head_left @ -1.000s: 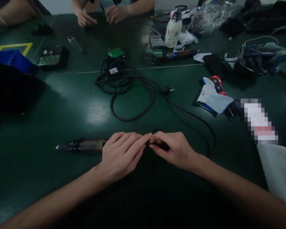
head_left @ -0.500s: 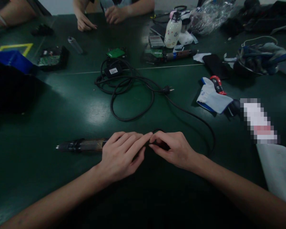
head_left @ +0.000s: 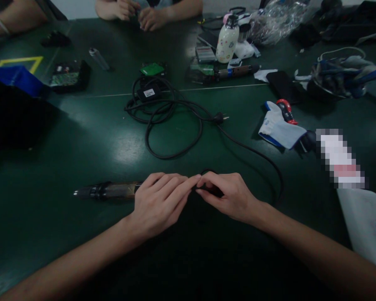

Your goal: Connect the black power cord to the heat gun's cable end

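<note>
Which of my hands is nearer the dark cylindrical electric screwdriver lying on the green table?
Left. The left hand lies over the rear end of the dark cylindrical screwdriver; the right hand sits further right, pinching the black cable.

A glossy dark green table (head_left: 81,255) fills the dim view; a soft glare patch (head_left: 128,148) lies mid-surface; a thin white line (head_left: 113,94) crosses it; a yellow tape outline (head_left: 19,62) sits far left; a pale wall (head_left: 77,8) stands beyond.

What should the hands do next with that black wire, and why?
Probably hold the power tool flat with the left hand and gently wiggle the black cable end with the right hand. Both hands' fingertips meet where cable reaches tool, and the rest lies slack on the table.
</note>
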Action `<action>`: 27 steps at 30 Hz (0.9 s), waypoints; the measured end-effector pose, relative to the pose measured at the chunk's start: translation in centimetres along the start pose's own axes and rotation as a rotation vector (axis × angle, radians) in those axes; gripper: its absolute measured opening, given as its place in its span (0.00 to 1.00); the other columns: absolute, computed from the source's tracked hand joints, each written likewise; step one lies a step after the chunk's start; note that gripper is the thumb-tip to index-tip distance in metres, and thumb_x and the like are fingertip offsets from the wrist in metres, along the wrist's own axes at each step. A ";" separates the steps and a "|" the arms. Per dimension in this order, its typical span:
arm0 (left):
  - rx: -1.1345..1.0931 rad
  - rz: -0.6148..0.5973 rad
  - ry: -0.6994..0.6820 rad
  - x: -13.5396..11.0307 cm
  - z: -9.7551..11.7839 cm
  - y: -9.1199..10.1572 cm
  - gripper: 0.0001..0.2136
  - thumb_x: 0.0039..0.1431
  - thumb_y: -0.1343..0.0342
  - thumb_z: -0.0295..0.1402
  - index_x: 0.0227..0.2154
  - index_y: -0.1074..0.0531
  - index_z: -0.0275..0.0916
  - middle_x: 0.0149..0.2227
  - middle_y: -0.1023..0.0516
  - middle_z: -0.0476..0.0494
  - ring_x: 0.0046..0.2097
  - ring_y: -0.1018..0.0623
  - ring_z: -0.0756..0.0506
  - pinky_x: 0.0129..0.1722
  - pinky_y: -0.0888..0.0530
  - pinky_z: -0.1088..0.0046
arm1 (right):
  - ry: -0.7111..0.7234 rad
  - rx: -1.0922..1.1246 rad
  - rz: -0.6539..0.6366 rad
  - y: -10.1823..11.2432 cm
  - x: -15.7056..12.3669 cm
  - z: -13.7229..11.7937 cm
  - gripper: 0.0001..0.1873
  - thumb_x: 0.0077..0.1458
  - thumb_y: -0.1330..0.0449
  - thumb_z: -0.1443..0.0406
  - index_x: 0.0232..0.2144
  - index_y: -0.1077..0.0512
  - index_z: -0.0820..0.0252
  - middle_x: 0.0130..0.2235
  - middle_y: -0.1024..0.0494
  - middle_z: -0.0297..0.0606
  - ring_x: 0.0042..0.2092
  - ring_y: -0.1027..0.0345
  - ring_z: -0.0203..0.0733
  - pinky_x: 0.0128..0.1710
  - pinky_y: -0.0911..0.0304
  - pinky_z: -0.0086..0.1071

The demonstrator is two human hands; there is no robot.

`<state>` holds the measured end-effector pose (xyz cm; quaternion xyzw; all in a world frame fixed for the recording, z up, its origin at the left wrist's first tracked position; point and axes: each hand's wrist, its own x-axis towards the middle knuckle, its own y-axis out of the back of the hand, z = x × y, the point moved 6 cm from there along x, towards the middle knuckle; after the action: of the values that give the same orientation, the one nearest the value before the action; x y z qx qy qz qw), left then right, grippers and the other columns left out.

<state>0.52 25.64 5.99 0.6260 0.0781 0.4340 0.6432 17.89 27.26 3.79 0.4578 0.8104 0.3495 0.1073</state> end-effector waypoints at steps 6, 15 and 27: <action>0.006 0.012 0.004 0.1 -0.1 0.0 0.23 0.67 0.39 0.26 0.64 0.32 0.41 0.50 0.16 0.47 0.47 0.17 0.47 0.48 0.29 0.65 | -0.009 0.026 0.017 0.1 0.0 0.0 0.04 0.68 0.39 0.64 0.44 0.29 0.56 0.31 0.27 0.27 0.30 0.33 0.32 0.31 0.43 0.27; -0.017 0.032 -0.009 0.0 -0.2 0.0 0.22 0.68 0.38 0.27 0.62 0.31 0.42 0.49 0.16 0.50 0.48 0.17 0.48 0.48 0.29 0.66 | -0.011 0.017 0.017 0.0 0.0 0.0 0.04 0.69 0.39 0.64 0.45 0.29 0.57 0.31 0.27 0.28 0.31 0.33 0.32 0.32 0.43 0.27; -0.025 0.041 0.002 0.1 -0.3 0.1 0.23 0.67 0.36 0.29 0.62 0.31 0.41 0.47 0.16 0.49 0.46 0.17 0.49 0.47 0.29 0.67 | 0.002 0.018 0.019 0.1 0.0 -0.1 0.05 0.68 0.38 0.65 0.45 0.28 0.56 0.31 0.25 0.28 0.31 0.31 0.33 0.32 0.42 0.27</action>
<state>0.35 25.92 6.07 0.6191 0.0604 0.4485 0.6418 17.89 27.22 3.93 0.4662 0.8092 0.3436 0.0988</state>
